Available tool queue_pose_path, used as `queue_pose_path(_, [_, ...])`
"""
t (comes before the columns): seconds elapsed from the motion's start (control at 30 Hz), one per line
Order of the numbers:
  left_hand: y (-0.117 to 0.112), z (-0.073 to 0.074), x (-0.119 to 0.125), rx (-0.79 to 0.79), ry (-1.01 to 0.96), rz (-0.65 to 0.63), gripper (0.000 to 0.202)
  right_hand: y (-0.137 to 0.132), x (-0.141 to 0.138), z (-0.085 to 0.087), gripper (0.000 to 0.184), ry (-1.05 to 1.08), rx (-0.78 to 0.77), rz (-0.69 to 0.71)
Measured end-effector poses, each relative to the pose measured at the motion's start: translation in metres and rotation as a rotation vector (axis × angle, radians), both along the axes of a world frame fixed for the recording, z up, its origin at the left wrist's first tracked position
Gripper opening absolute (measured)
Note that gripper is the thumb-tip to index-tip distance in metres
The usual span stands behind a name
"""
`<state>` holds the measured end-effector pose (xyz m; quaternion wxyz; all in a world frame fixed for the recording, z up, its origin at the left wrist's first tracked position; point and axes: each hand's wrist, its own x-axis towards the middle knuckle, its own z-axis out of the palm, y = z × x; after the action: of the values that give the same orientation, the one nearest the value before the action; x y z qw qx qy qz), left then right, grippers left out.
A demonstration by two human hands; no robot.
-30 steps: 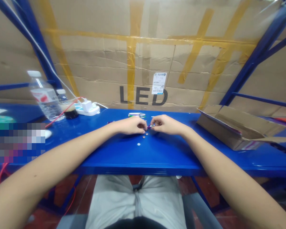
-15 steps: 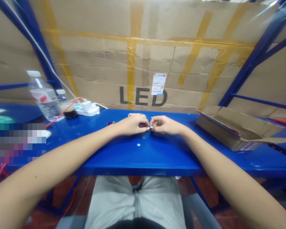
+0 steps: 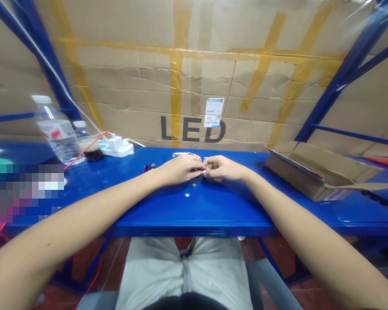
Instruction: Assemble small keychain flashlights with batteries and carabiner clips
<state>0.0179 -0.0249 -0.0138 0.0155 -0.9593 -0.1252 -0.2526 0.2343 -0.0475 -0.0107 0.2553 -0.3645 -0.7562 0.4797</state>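
My left hand [image 3: 180, 168] and my right hand [image 3: 220, 167] meet fingertip to fingertip over the blue table [image 3: 213, 206]. Both are pinched on a small purple and silver part [image 3: 200, 171] held between them; I cannot make out what it is. Two small round coin-like discs [image 3: 187, 195] lie on the table just in front of the hands. A few thin metallic pieces [image 3: 180, 154] lie behind my left hand, and a small purple item [image 3: 148, 168] rests to its left.
An open cardboard box [image 3: 313, 172] lies at the right. A water bottle [image 3: 56, 131], a dark-liquid bottle [image 3: 89, 146] and a white power strip [image 3: 116, 147] with a red cable stand at the back left. A large taped carton marked LED [image 3: 194, 94] walls the back.
The hands have drawn slightly closer together and a little farther from me, still pinching the small part. One disc near the hands is now hidden or gone.
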Motion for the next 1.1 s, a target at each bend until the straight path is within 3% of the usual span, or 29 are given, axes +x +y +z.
queue_pose_path(0.2, [-0.005,0.012,-0.005,-0.054,0.002,0.043,0.018,0.001,0.001,0.000,0.018,0.032,-0.022,-0.005])
queue_pose_path(0.37, [-0.014,0.027,-0.010,-0.263,0.196,0.041,0.013,-0.001,0.003,0.001,0.021,0.066,-0.059,-0.029])
queue_pose_path(0.47, [-0.013,0.026,-0.010,-0.378,0.290,0.001,0.016,-0.001,0.002,0.000,0.021,0.089,-0.063,-0.038])
queue_pose_path(0.63, [-0.008,0.021,-0.010,-0.404,0.406,-0.027,0.016,0.003,0.000,-0.005,0.016,-0.041,0.028,-0.011])
queue_pose_path(0.93, [-0.005,0.019,-0.011,-0.497,0.376,0.013,0.022,-0.001,-0.004,-0.006,0.015,-0.023,0.018,-0.050])
queue_pose_path(1.1, [-0.010,0.019,-0.008,-0.455,0.380,-0.050,0.015,-0.001,-0.005,-0.006,0.013,-0.003,0.036,-0.059])
